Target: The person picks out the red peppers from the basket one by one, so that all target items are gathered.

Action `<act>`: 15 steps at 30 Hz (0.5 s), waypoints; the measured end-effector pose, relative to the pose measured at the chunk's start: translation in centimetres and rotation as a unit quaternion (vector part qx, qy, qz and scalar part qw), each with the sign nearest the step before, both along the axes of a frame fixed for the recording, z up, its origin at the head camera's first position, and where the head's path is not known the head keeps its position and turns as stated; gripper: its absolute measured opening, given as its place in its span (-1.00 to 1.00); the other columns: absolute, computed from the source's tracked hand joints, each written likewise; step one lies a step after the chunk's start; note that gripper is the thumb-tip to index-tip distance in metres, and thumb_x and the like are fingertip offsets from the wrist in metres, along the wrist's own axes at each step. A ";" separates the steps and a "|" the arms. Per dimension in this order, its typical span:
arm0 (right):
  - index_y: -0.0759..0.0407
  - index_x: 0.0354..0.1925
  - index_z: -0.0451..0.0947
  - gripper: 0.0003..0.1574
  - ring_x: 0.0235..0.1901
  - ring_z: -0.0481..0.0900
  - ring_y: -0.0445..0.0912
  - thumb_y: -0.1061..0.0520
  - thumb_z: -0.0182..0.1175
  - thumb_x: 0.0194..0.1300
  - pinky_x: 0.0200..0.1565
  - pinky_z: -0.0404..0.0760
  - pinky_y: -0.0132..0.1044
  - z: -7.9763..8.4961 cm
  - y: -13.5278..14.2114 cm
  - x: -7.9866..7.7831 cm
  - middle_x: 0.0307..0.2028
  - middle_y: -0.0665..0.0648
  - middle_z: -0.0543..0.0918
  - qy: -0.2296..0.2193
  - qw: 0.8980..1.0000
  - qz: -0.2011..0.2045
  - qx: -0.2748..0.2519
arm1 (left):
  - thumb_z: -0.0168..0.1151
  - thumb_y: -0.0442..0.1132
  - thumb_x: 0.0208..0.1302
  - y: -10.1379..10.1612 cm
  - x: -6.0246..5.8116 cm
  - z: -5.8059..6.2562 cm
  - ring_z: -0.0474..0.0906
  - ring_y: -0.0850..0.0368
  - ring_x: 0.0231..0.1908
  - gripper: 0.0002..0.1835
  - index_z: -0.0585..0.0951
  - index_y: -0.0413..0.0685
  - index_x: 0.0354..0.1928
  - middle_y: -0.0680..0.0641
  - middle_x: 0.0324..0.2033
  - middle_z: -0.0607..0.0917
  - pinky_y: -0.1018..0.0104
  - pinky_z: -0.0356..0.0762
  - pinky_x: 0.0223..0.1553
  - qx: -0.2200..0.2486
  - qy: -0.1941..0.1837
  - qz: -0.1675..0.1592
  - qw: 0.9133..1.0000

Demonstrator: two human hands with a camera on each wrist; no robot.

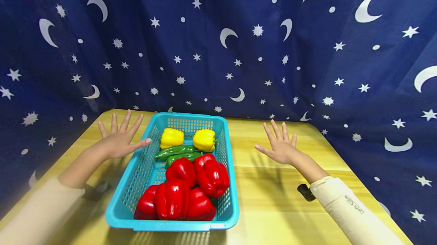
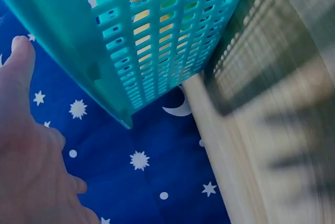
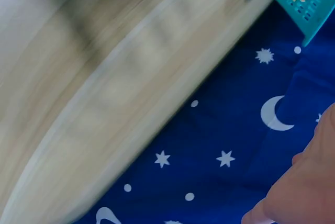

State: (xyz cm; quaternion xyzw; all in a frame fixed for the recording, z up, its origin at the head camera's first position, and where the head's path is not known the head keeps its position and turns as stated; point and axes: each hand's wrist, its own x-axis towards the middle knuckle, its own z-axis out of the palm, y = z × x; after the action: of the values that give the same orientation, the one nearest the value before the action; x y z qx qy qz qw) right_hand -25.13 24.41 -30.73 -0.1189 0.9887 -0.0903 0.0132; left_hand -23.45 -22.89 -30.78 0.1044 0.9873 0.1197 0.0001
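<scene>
A blue plastic basket (image 1: 233, 184) with perforated walls stands on the table, left of centre in the head view. Inside it, several red bell peppers (image 1: 172, 199) are heaped at the near end. Behind them lie two green chili peppers (image 1: 175, 151), and two yellow bell peppers (image 1: 172, 138) sit at the far end. My left hand (image 1: 117, 142), fingers spread, is held up beside the basket's left wall, its thumb overlapping the rim in the head view. To the right of the basket my right hand (image 1: 280, 148) is raised over the table, fingers fanned out and holding nothing.
The light wooden table (image 1: 259, 207) carries the basket and shows the hands' shadows. A dark blue curtain (image 1: 205, 47) with white moons and stars hangs behind and along both sides. A small black object (image 1: 306, 192) shows at the right sleeve's cuff.
</scene>
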 end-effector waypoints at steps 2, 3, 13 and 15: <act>-0.05 0.43 -0.42 0.09 0.33 -0.65 0.26 -0.47 -0.20 0.22 0.11 -0.53 0.47 0.2 -0.3 0.0 0.42 0.19 -0.47 0.001 1.000 0.006 -0.001 | -0.23 0.42 0.18 0.0 0.0 0.0 -0.73 -0.54 0.19 -0.04 -0.31 0.08 0.42 -0.36 0.34 -0.46 -0.48 -0.88 -0.10 0.003 -0.006 -0.003 1.000; -0.05 0.43 -0.42 0.08 0.33 -0.65 0.26 -0.47 -0.20 0.22 0.11 -0.53 0.47 0.3 -0.4 -0.1 0.42 0.19 -0.46 0.002 1.000 0.009 -0.001 | -0.23 0.41 0.18 0.0 -0.1 -0.1 -0.73 -0.53 0.19 -0.04 -0.31 0.07 0.42 -0.37 0.34 -0.44 -0.48 -0.88 -0.09 0.006 -0.009 -0.004 1.000; -0.09 0.43 -0.41 0.10 0.34 -0.62 0.24 -0.48 -0.15 0.19 0.14 -0.48 0.47 0.8 -2.0 0.1 0.43 0.15 -0.44 0.008 0.999 0.037 0.009 | -0.32 0.38 0.24 -0.1 -0.9 -1.8 -0.70 -0.56 0.19 -0.10 -0.41 0.14 0.40 -0.39 0.34 -0.43 -0.51 -0.84 -0.10 0.044 -0.030 -0.009 0.999; -0.10 0.43 -0.40 0.10 0.35 -0.62 0.23 -0.48 -0.15 0.19 0.14 -0.47 0.46 0.8 -2.3 0.2 0.43 0.15 -0.44 0.007 0.999 0.043 0.011 | -0.33 0.35 0.26 -0.1 -1.1 -2.1 -0.66 -0.58 0.19 -0.12 -0.41 0.13 0.40 -0.41 0.35 -0.39 -0.53 -0.81 -0.09 0.058 -0.034 -0.014 0.998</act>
State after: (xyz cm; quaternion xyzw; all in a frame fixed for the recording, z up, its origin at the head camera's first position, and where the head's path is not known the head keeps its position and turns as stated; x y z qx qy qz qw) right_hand -24.97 22.09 -29.96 -0.1618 0.9836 -0.0784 0.0110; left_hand -24.51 -22.94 -32.92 0.1138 0.9766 0.1802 0.0296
